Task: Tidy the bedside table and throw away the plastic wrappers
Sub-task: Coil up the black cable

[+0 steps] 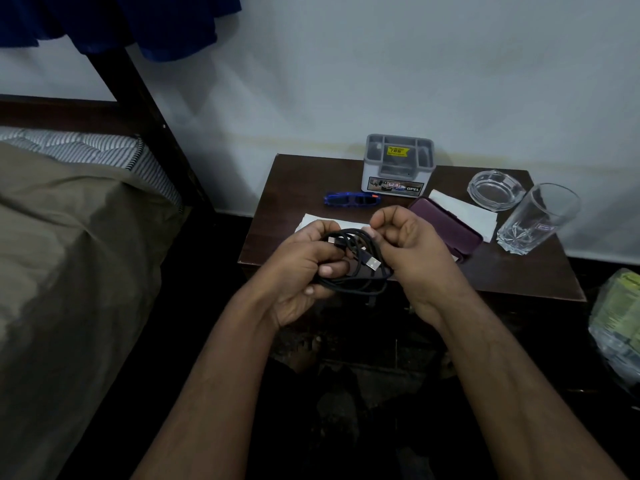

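Both hands sit mid-frame over the front edge of the bedside table (pixel 519 275), close together and sharing a coiled black USB cable (pixel 356 268): the left hand (pixel 304 268) is wrapped round the loops, the right hand (pixel 405 244) is pinching a strand at the top, silver plug poking out between them. Just behind, blue sunglasses (pixel 351 199) and a purple case (pixel 446 223) lying on white paper (pixel 464 211). The grey organizer box (pixel 398 164) at the back looks empty apart from a yellow sticker. Right of that, a glass ashtray (pixel 495 190) and a drinking glass (pixel 536 220), both empty. Crumpled plastic wrappers (pixel 616 327) sit at the right edge, off the table. Bed (pixel 69 237) on the left.
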Available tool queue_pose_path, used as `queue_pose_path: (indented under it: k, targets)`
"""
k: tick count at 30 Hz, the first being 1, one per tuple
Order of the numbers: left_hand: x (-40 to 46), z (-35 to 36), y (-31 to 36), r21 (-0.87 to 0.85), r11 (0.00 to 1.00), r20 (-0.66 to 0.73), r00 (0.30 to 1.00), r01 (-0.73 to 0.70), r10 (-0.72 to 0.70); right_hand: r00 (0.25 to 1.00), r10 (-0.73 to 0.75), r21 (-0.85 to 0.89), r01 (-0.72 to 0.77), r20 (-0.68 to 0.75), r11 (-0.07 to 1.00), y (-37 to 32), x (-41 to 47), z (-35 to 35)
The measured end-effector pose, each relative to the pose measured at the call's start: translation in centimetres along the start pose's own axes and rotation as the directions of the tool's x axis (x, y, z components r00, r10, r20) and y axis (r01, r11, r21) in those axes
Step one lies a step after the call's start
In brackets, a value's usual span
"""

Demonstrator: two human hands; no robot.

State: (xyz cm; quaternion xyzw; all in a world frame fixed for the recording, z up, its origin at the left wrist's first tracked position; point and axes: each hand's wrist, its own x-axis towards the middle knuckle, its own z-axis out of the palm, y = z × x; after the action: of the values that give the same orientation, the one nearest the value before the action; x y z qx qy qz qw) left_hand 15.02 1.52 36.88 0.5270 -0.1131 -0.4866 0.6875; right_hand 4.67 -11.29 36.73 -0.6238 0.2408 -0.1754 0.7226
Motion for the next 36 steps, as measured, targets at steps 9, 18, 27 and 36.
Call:
queue_pose_path:
  k: [9, 18, 27, 36]
  targets:
    - [1.1, 1.4, -2.4, 0.315, 0.949, -0.131, 0.989, -0.031, 0.076, 0.993, 0.078, 0.183, -0.061, -0.086, 0.981, 0.2, -0.5, 1.4]
    - [1.5, 0.0, -2.6, 0.776, 0.629, -0.159, 0.945, -0.059, 0.285, 0.979, -0.090, -0.341, 0.148, 0.181, 0.928, 0.3, -0.7, -0.8]
    - [1.7, 0.3, -2.8, 0.783, 0.617, -0.098, 0.964, -0.078, 0.247, 0.951, -0.306, -0.669, 0.253, 0.040, 0.699, 0.8, -0.2, -0.3]
    - [1.9, 0.6, -2.6, 0.906, 0.408, 0.028, 0.979, -0.111, 0.203, 0.944, -0.248, -0.480, 0.117, -0.218, 0.869, 1.1, 0.5, 0.6]
